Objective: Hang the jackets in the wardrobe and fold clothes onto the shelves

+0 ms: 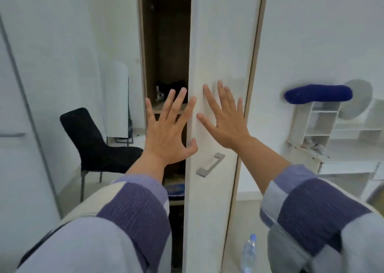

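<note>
A tall white wardrobe door [220,44] with a grey bar handle [210,164] stands partly open, leaving a dark gap. Inside the gap I see a wooden shelf [160,106] with dark clothing [172,85] on it, and a blue item [175,188] lower down. My left hand [168,131] is spread in front of the gap, its thumb at the door's edge. My right hand [224,117] lies flat with straight fingers against the door face above the handle. Both arms wear patchwork blue and purple sleeves.
A black chair [93,142] stands on the floor to the left. At right are a white shelf unit [318,123] with a blue cushion-like object [318,93] on top and a round white fan [357,100]. A plastic water bottle [248,254] stands at the bottom.
</note>
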{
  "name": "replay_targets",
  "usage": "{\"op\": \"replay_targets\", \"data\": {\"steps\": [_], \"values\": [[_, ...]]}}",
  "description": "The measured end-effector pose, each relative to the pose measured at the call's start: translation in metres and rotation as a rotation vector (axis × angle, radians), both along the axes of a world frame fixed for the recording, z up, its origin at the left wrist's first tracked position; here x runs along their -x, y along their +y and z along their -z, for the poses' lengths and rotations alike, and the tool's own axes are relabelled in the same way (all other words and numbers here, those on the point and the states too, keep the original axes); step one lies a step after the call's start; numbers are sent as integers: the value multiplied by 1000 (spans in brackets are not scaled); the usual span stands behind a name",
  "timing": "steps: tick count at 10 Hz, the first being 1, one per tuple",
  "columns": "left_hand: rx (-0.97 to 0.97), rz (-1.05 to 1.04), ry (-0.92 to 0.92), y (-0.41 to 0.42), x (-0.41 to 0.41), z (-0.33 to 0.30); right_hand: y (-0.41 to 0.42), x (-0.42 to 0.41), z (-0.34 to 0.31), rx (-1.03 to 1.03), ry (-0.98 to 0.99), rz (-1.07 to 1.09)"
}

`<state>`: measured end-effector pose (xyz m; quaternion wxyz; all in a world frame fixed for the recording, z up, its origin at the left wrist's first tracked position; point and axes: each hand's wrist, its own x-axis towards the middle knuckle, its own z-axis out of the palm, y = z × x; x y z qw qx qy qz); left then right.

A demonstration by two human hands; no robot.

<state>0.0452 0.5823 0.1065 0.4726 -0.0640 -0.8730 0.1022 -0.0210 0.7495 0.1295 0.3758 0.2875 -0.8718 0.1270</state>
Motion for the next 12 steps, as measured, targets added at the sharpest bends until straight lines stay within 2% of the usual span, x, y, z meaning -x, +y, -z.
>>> {"op": "replay_targets", "data": {"steps": [2,4,8,10,11,12], "values": [[53,-187,-15,-88,27,-13,-79,49,-3,-83,46,19],[67,-310,-46,-152,87,-24,-134,111,-7,-143,91,43],[-59,-423,-166,-209,232,-21,-197,236,11,-188,180,155],[-116,-402,-207,-206,234,-16,-197,232,12,-205,154,168],[-193,-322,-241,-199,226,-25,-201,218,5,-162,148,128],[-306,-259,-231,-188,209,-2,-191,197,31,-58,144,68]]}}
